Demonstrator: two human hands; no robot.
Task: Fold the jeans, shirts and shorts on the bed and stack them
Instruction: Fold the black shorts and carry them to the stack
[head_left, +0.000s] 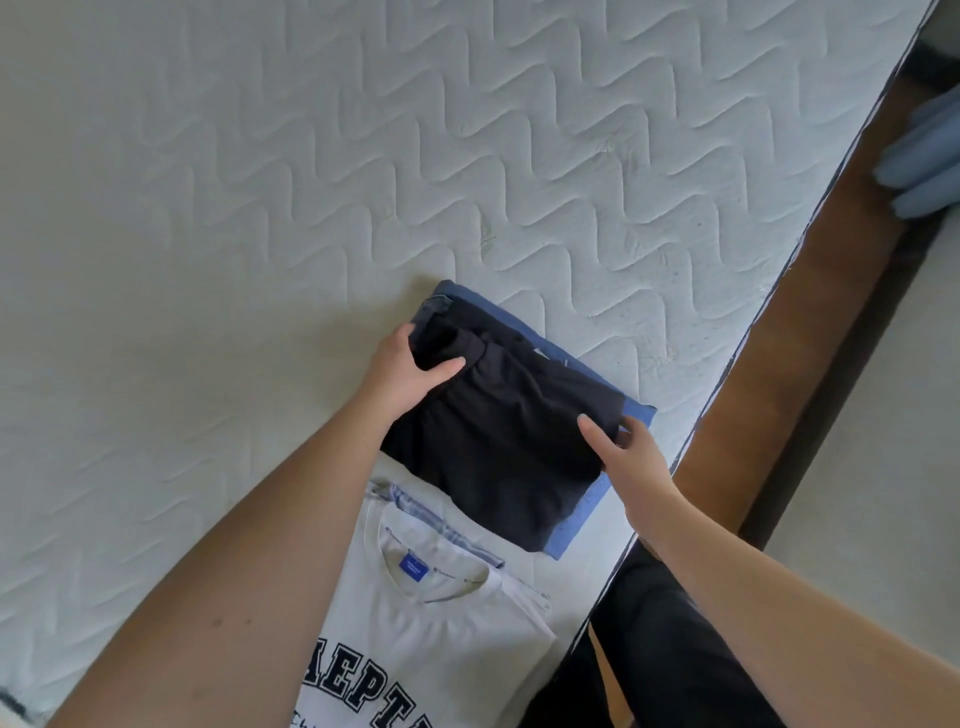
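Observation:
A folded black garment (498, 431) lies on top of folded blue jeans (576, 525) near the right edge of the mattress (260, 208). My left hand (410, 369) grips the black garment's far left corner, thumb on top and fingers tucked round the edge. At the garment's right side, my right hand (623, 452) holds the edge with the thumb on top and the fingers underneath. Nearer to me lies a folded white T-shirt (436, 613) with dark block letters, resting on a pale checked garment (421, 512).
The mattress's right edge (727, 374) runs diagonally beside a brown wooden bed frame (810, 332) and pale floor. A light blue object (924, 166) sits at the far right. My dark trouser leg (665, 649) is beside the bed.

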